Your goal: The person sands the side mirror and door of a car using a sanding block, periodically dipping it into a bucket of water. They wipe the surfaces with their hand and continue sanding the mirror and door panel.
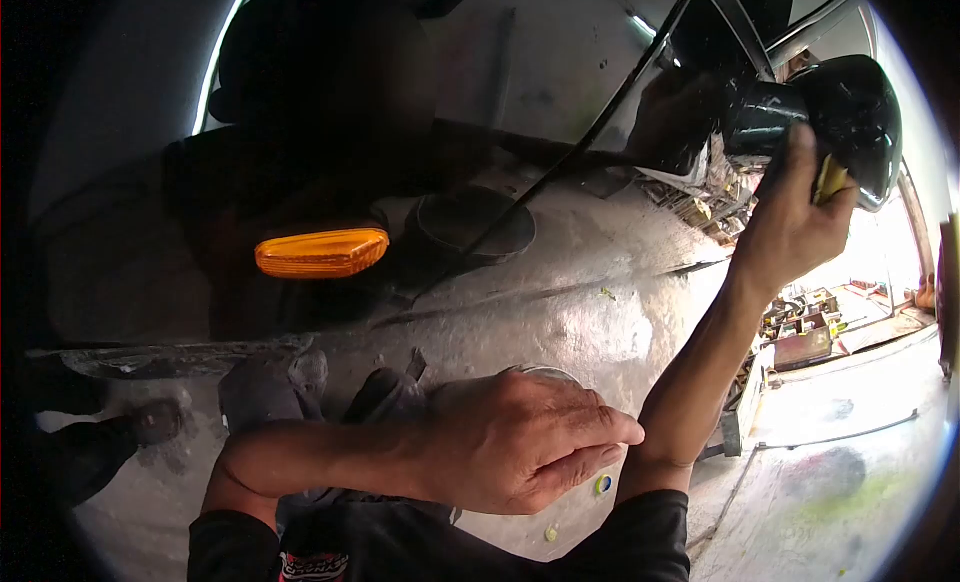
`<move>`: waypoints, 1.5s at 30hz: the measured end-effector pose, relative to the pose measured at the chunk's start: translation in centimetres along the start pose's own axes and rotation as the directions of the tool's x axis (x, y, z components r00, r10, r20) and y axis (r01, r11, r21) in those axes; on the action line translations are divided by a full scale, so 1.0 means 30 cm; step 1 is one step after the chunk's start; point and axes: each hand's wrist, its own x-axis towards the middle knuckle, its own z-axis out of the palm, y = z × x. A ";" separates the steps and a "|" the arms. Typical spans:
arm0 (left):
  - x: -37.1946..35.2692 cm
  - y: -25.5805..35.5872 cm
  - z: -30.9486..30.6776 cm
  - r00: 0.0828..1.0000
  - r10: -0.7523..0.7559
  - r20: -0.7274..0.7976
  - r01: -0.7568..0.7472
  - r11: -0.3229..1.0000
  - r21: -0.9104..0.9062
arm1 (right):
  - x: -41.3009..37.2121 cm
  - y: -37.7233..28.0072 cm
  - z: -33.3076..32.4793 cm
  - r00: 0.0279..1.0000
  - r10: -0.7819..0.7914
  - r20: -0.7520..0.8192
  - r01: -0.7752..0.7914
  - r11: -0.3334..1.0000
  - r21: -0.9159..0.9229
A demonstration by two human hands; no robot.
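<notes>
We are looking at the glossy black car panel [560, 282] that fills most of the view, with the side mirror [855, 107] up at 2 o'clock. The right hand [790, 222] is raised to that mirror, its fingers wrapped around a yellow pad [828, 179] that it presses against the lower edge of the mirror's black shell; we can see only a small strip of the pad between thumb and fingers. The left hand [510, 442] sits low at 6 o'clock, close to the panel, with the forearm coming in from 8 o'clock. Its fingers are curled shut over a round container [548, 372], of which we make out only a pale curved rim above the knuckles, so we cannot tell what it is. At 9 o'clock from the centre an orange lamp [320, 252] is set in the panel, well apart from both hands. The paint reflects a dark, blurred figure and grey ground. Both arms wear black sleeves [640, 532] pushed up to the elbow. At 4 o'clock we see a bright concrete floor [850, 452] with faint green stains, and shelves of workshop clutter [800, 332] just beyond the right forearm.
</notes>
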 end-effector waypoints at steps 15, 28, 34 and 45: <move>0.139 0.063 -0.085 0.950 0.293 -0.107 -0.207 0.849 0.486 | -0.139 0.082 -0.199 0.955 0.276 -0.105 -0.289 0.948 -0.132; 0.635 -0.134 0.103 0.890 0.455 0.034 -0.150 0.221 0.964 | -1.339 0.230 -0.902 -0.063 0.788 0.612 -0.967 0.105 -0.234; 0.583 -0.154 0.107 0.915 0.386 0.121 -0.168 0.091 0.982 | -1.620 0.320 -0.904 -0.446 0.333 0.831 -0.244 0.848 -0.471; 0.511 -0.154 0.067 0.935 0.262 0.237 -0.211 -0.126 0.969 | -1.854 0.523 -0.805 -0.708 0.283 0.648 -0.025 0.906 -0.422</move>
